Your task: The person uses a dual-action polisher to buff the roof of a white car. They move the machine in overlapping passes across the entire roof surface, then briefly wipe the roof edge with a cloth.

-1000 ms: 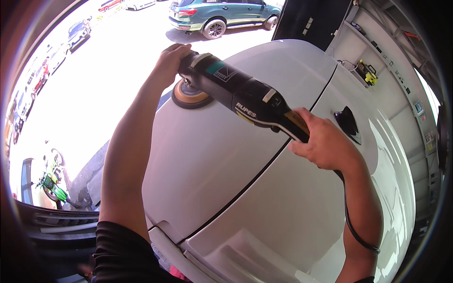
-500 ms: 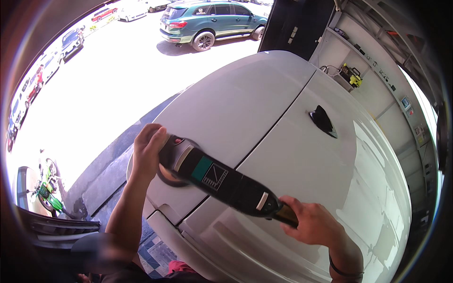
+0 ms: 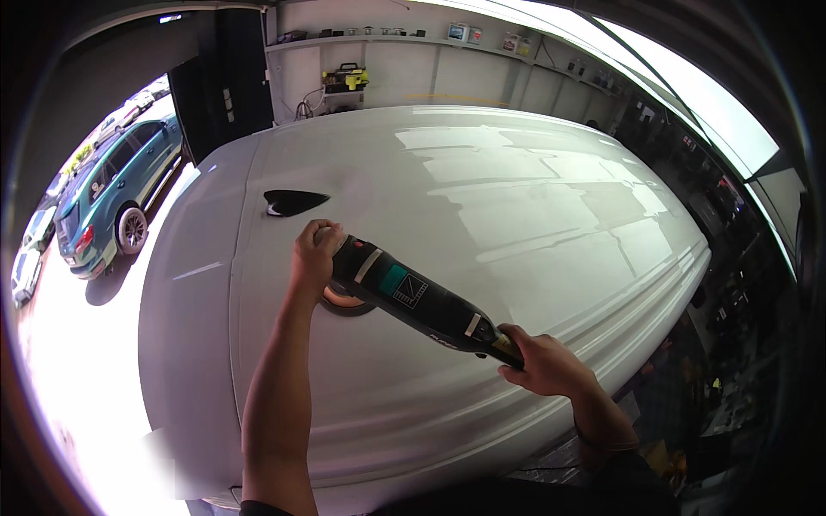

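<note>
A black car polisher (image 3: pixel 443 316) lies slantwise over the white car roof (image 3: pixel 370 378). My left hand (image 3: pixel 313 260) is closed around its head end. Lower right, my right hand (image 3: pixel 546 361) wraps the rear handle. Under the head, the round polishing pad (image 3: pixel 346 303) sits flat at the roof surface; its far side is hidden by the tool. A black shark-fin antenna (image 3: pixel 295 202) stands on the roof just beyond my left hand. Patches of bright reflection spread over the right part of the roof.
A seam (image 3: pixel 234 284) crosses the roof left of the polisher. Ridged grooves (image 3: pixel 551 340) run along its near right side. Behind stands a wall shelf (image 3: pixel 344 39) with bottles, above a yellow-black machine (image 3: pixel 345 79). A teal car (image 3: pixel 120 189) is parked outside at left.
My view has swung to the right. The polisher, still in both hands, has gone from the panel left of the seam to the roof right of it, near the antenna.
</note>
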